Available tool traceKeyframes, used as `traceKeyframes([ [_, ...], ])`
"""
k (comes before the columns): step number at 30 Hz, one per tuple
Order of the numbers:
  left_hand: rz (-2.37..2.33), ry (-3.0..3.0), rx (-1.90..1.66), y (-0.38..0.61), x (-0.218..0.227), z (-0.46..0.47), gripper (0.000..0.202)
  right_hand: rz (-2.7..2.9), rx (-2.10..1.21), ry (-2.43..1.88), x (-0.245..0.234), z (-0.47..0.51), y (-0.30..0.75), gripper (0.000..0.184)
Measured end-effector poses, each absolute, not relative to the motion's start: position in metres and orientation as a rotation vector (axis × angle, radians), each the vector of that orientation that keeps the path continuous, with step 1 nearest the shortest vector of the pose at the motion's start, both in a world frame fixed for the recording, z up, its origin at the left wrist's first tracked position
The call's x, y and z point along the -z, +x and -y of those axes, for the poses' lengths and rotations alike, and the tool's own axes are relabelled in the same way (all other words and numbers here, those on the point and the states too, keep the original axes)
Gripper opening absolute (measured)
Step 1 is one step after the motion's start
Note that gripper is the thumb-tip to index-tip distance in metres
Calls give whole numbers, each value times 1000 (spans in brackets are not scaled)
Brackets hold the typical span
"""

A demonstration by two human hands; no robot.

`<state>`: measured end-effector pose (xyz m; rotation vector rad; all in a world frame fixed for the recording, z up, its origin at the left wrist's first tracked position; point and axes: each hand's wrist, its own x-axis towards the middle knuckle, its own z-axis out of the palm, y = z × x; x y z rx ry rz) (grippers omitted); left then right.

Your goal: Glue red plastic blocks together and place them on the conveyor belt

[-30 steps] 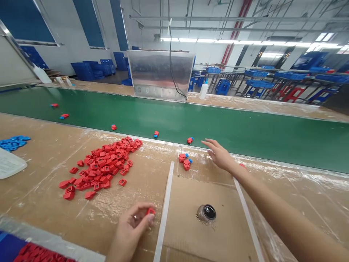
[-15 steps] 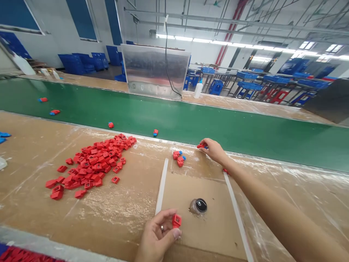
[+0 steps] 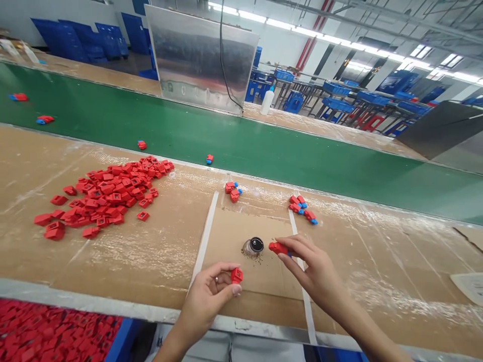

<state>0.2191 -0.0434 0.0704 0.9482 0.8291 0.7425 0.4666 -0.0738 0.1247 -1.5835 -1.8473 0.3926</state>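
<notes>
My left hand (image 3: 206, 296) pinches a small red square plastic piece (image 3: 236, 275) between thumb and fingers, low over the cardboard sheet (image 3: 230, 236). My right hand (image 3: 315, 271) grips another red piece (image 3: 278, 248) in its fingertips, just right of a small round jar with a black top (image 3: 254, 246). The two hands are close together above the sheet. A heap of red pieces (image 3: 101, 193) lies on the bench to the left.
Small groups of red-and-blue pieces (image 3: 233, 190) (image 3: 303, 207) lie near the green conveyor belt (image 3: 264, 151), which carries more pieces (image 3: 209, 159). A metal panel (image 3: 199, 60) stands beyond it. A bin of red pieces (image 3: 45, 337) sits below the bench edge at left.
My right hand picked a red piece from near the belt and drew back to the jar. My left hand moved right with its red piece. The view tilted downward.
</notes>
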Motion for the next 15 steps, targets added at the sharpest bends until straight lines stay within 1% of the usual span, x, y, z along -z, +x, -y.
traceKeyframes([
  [5, -816, 961, -778, 219, -73, 47, 30, 1980, -206, -1569, -124, 68, 456, 19],
  [15, -779, 933, -797, 218, -74, 49, 30, 2064, -222, -1543, -119, 63, 450, 14],
])
